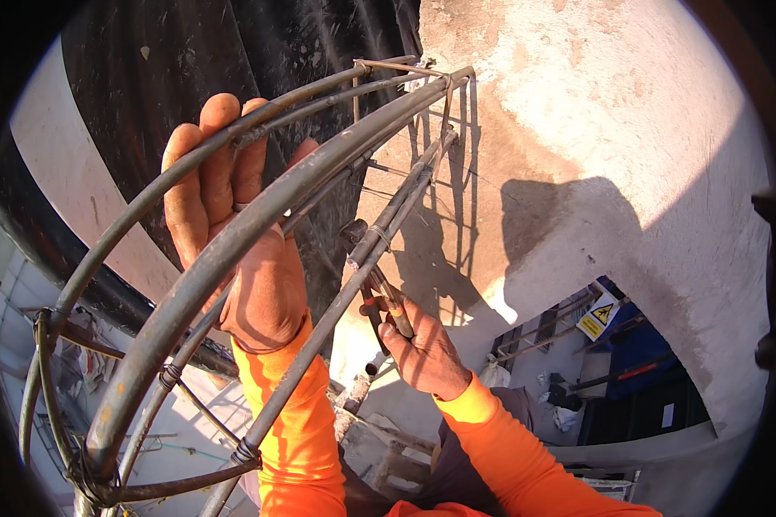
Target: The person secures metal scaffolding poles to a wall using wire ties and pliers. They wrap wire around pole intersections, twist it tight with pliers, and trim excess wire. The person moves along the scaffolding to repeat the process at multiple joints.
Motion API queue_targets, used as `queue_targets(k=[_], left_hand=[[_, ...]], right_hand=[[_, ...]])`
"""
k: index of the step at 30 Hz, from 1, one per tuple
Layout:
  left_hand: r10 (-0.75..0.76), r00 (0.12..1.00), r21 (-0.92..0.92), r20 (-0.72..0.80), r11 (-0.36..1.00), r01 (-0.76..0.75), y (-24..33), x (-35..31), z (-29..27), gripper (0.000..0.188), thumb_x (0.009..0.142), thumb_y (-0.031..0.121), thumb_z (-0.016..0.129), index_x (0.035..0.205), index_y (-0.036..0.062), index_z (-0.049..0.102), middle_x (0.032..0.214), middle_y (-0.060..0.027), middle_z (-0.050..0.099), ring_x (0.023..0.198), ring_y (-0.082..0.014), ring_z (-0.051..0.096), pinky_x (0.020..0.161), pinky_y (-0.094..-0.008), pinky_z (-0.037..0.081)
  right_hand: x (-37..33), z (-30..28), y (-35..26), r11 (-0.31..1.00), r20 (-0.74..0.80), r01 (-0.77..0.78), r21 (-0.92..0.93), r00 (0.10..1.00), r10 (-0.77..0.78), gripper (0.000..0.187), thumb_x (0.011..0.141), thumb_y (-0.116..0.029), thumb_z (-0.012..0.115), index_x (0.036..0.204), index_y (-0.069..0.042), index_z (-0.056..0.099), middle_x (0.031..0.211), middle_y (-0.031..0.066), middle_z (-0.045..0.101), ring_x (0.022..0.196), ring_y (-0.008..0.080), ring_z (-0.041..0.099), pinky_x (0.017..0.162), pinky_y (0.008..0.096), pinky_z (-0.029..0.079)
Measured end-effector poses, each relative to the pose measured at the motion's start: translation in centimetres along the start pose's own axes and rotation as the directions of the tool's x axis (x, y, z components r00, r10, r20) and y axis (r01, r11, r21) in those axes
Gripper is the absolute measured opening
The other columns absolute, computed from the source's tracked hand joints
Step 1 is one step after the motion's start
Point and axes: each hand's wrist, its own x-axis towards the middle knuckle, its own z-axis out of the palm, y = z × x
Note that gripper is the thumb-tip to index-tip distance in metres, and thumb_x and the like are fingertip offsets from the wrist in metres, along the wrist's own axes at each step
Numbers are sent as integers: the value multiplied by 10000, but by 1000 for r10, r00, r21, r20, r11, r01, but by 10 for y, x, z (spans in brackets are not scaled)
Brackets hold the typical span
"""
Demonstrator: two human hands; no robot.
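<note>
A cage of steel bars [233, 228], bound together with wire, runs from the lower left toward the wall. My left hand [224, 189] reaches in among the bars, fingers stretched upward and partly hidden behind a curved rod; I see nothing held in it. Below and to the right, my right hand [424, 349] is closed around the handles of a pair of pincers [394, 312]. Their dark head lies by a lower bar, close to a wire tie [379, 233]. Whether the jaws grip the wire cannot be made out.
A rough plastered wall [560, 112] rises on the right, with an opening showing a yellow-and-white warning sign [598, 315]. Black sheeting [155, 69] hangs behind the cage. Far below at left lies a cluttered lower level [26, 293]. Pieces of timber [405, 465] lie beneath me.
</note>
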Motion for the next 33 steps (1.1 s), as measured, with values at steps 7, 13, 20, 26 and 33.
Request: queue_targets(k=[7, 13, 20, 26, 33], left_hand=[[-34, 996, 89, -88, 995, 42, 1, -3, 6, 839, 815, 289, 821, 1573, 189, 476, 1522, -306, 519, 1412, -443, 538, 1066, -604, 547], [-42, 988, 77, -148, 996, 54, -7, -5, 6, 930, 790, 467, 905, 1574, 191, 489, 1482, -324, 560, 1386, -425, 577, 1060, -605, 551], [-119, 984, -1, -133, 993, 120, -2, -3, 1, 760, 913, 458, 797, 1563, 196, 502, 1488, -319, 559, 1382, -418, 583, 1082, -610, 533], [-103, 984, 51, -148, 992, 111, -9, -13, 3, 702, 953, 305, 742, 1580, 150, 466, 1516, -305, 534, 1378, -436, 580, 1108, -604, 520], [-100, 982, 225, -161, 965, 135, -27, -31, 11, 706, 959, 122, 695, 1603, 55, 414, 1555, -290, 497, 1384, -460, 565, 1144, -589, 497]], right_hand=[[11, -11, -4, 986, -110, 116, -118, 986, -129, 375, 1068, -41, 550, 1441, -5, 573, 1089, 36, 664, 868, 91, 572, 791, 270, 503], [12, -15, -10, 996, -61, 80, -33, 995, -82, 425, 1054, -3, 533, 1478, 22, 512, 1167, 75, 658, 928, 116, 628, 801, 263, 522], [-8, -9, 14, 970, -34, -144, 197, 988, 154, 514, 1036, 57, 508, 1539, -45, 501, 1139, 55, 662, 913, 99, 660, 784, 254, 535], [-29, 2, 34, 858, 51, -285, 428, 955, 292, 524, 1050, 27, 527, 1556, -107, 494, 1172, 34, 677, 928, 107, 674, 771, 258, 545], [-35, -2, 35, 787, 20, -319, 529, 931, 364, 577, 1051, -32, 611, 1600, -128, 458, 1180, 11, 644, 931, 101, 660, 794, 254, 559]])
